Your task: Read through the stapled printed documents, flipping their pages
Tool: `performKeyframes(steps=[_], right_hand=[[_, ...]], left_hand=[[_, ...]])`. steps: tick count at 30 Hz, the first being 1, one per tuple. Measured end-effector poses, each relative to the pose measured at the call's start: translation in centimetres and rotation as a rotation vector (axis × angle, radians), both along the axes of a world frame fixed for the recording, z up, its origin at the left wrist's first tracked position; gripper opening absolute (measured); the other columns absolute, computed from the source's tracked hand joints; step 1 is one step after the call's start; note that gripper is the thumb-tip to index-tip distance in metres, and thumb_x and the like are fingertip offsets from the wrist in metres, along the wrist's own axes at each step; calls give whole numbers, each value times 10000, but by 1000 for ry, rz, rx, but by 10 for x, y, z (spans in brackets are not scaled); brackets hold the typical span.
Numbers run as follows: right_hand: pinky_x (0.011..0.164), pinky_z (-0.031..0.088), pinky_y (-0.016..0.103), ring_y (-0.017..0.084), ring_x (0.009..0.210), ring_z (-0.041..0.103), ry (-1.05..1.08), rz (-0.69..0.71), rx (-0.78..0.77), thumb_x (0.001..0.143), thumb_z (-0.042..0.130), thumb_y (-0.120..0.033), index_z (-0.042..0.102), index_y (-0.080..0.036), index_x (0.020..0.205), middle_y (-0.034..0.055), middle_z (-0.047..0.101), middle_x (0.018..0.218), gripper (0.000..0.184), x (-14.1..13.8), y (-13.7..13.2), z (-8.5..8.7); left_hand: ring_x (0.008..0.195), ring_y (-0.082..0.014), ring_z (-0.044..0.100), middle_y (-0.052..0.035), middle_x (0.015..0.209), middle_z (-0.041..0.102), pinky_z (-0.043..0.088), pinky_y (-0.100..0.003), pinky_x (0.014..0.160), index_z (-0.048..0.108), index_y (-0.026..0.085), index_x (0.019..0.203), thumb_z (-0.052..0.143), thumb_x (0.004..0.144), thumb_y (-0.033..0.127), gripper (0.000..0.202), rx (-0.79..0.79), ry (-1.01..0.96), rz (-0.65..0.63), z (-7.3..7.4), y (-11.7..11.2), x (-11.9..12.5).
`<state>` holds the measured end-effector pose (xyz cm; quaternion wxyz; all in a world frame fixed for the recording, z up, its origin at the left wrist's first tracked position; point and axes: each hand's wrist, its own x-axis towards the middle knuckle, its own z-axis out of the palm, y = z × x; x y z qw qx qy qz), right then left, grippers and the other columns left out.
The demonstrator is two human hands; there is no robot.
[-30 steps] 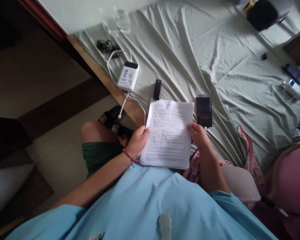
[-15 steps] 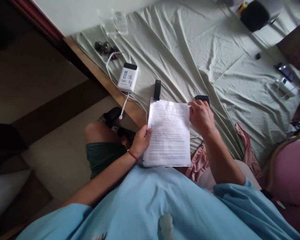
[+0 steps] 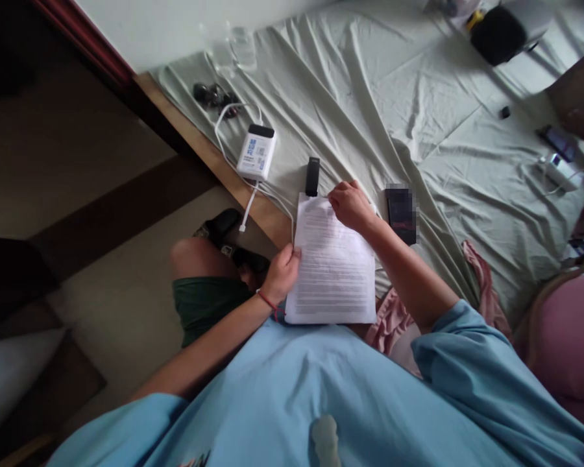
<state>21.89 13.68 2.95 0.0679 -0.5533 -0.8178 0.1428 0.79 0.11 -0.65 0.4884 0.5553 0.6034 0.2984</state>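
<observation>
One stack of printed paper point(image 3: 333, 272) in front of the blue shirt point(image 3: 292, 389), far end reaching over the pale green cloth point(image 3: 355, 97). Clamped at its left edge by the left hand point(image 3: 281, 271), thumb on top. At the top edge, the right hand point(image 3: 351, 206), fingers drawn together; whether pinching a sheet or only resting there, impossible to tell. Upper right corner blocked from sight by that hand and its forearm point(image 3: 409, 266). Just at the top left corner, a small black bar point(image 3: 312, 176). Right of the forearm, a dark phone point(image 3: 400, 214), screen blurred. Left of the bar, a white power bank point(image 3: 257, 155) with white cables point(image 3: 250, 205). Farther off, dark glossy things point(image 3: 215, 96) and clear cups point(image 3: 243, 48). On the power bank, blue characters too small to read; on the paper, close rows of print, likewise illegible.
</observation>
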Motion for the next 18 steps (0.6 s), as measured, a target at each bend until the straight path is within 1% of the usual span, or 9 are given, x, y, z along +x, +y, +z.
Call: performKeyframes(steps=[2, 5, 10, 13, 16, 18], right_hand=[[940, 405, 420, 266, 1043, 551, 20, -10, -3, 1011, 417, -224, 761, -154, 974, 139, 692, 1102, 353, -1, -1, 0], [933, 421, 422, 273, 1061, 549, 47, -31, 3, 1006, 431, -218, 765, -168, 1005, 132, 692, 1139, 337, -4, -3, -2], [947, 449, 434, 276, 1038, 545, 65, -57, 13, 999, 439, -195, 768, -186, 951, 109, 705, 1100, 333, -8, -3, -5], [969, 456, 455, 281, 1050, 540, 63, -56, 11, 1003, 442, -207, 768, -185, 955, 111, 699, 1104, 331, -8, -6, -4], [992, 459, 494, 322, 1186, 492, 41, -34, 19, 987, 494, -240, 751, -195, 1091, 117, 659, 1254, 281, -6, -12, -3], [1018, 453, 529, 353, 1299, 427, 16, -3, 14, 977, 522, -255, 701, -207, 1228, 122, 596, 1387, 312, -6, -16, -3]], left_hand=[[789, -208, 567, -59, 813, 595, 411, -327, 738, 487, 195, 829, 399, 963, 457, 307, 14, 4, 2, 1, 0, 1], [748, -197, 550, -47, 768, 576, 397, -319, 709, 463, 201, 792, 400, 969, 434, 299, 25, 42, 5, 4, 1, 1], [699, -178, 525, -33, 721, 554, 368, -299, 664, 435, 204, 739, 412, 971, 397, 302, 40, 81, 26, 7, 2, 3], [674, -167, 511, -24, 698, 548, 357, -286, 644, 437, 202, 724, 421, 971, 385, 308, 34, 90, 25, 9, 2, 4], [671, -165, 512, -23, 694, 550, 353, -280, 637, 452, 194, 721, 426, 975, 389, 321, 34, 96, 25, 9, 2, 3], [671, -166, 514, -26, 693, 555, 350, -280, 634, 454, 190, 716, 426, 981, 383, 329, 31, 114, 21, 9, 2, 3]])
